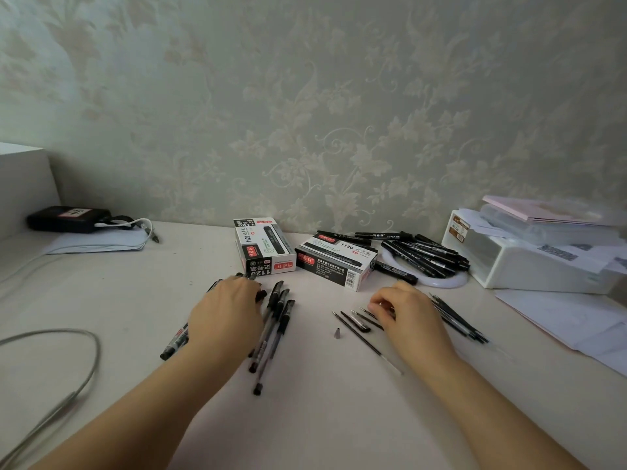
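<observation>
My left hand (pixel 227 313) lies on a heap of black gel pens (pixel 275 325), its fingers curled down over some of them; one pen (pixel 173 341) sticks out under the wrist. My right hand (pixel 405 315) has curled fingers, and its fingertips pinch a thin pen part among loose parts (pixel 360 322). A bare refill (pixel 368 342) and a small metal tip cone (pixel 337 333) lie between my hands. More thin black pens (pixel 459 322) fan out to the right of my right hand, partly hidden by it.
Two marker boxes (pixel 265 247) (pixel 336 263) stand by the wall. Several black markers (pixel 424 256) lie over a white ring (pixel 453 282). A white storage box (pixel 529 262) and papers (pixel 576 322) sit right. A black device (pixel 68 218) and grey cable (pixel 83 371) sit left.
</observation>
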Demonstrator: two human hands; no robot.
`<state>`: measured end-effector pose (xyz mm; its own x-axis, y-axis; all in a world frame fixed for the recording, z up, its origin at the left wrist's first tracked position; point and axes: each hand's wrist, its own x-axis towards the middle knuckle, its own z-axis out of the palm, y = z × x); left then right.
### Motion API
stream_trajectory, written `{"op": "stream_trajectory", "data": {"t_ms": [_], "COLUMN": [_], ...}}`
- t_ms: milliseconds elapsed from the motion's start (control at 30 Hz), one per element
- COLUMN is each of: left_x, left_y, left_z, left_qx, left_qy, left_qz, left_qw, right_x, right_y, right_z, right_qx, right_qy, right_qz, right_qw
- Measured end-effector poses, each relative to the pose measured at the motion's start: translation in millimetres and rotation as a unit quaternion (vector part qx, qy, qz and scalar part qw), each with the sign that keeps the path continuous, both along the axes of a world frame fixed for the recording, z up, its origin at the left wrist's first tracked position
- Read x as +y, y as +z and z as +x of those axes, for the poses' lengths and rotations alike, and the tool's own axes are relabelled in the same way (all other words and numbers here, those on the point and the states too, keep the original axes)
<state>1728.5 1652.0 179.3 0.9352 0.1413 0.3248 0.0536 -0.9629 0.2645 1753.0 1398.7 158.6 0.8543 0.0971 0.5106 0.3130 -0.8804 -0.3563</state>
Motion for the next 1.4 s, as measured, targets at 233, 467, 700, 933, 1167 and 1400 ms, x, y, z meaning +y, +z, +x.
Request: {"op": "stream_trajectory", "data": {"t_ms": [233, 467, 700, 933, 1167, 1400], "left_x": [7.6, 12.0, 35.7, 53.5, 61.1, 69.4], "left_y": [4.0, 3.3, 19.0, 25.5, 25.4, 25.8], "left_z": [-2.0, 0.3, 3.0, 2.7, 5.0, 4.4], "left_qx": [-0.002, -0.022, -0.034, 0.077, 0.09, 0.089], "left_qy": [0.03, 0.022, 0.019, -0.036, -0.059, 0.019], "left_qz": [0.0, -0.007, -0.039, -0.071, -0.087, -0.069], "left_qw": [1.0, 0.999, 0.999, 0.994, 0.99, 0.993], "right_x": [2.2, 3.4, 12.2, 72.2, 110.5, 110.6], "right_y": [5.7, 7.1, 12.7, 18.7, 8.6, 12.2], "right_z": [-6.3, -8.4, -11.7, -30.6, -31.5, -23.4], "right_qx": [-0.003, -0.007, -0.023, 0.069, 0.157, 0.194], "right_qy": [-0.009, -0.007, 0.061, 0.264, 0.283, 0.298], "right_qz": [0.006, -0.003, 0.037, -0.159, -0.25, -0.257], "right_qw": [1.0, 1.0, 0.997, 0.949, 0.913, 0.898]}}
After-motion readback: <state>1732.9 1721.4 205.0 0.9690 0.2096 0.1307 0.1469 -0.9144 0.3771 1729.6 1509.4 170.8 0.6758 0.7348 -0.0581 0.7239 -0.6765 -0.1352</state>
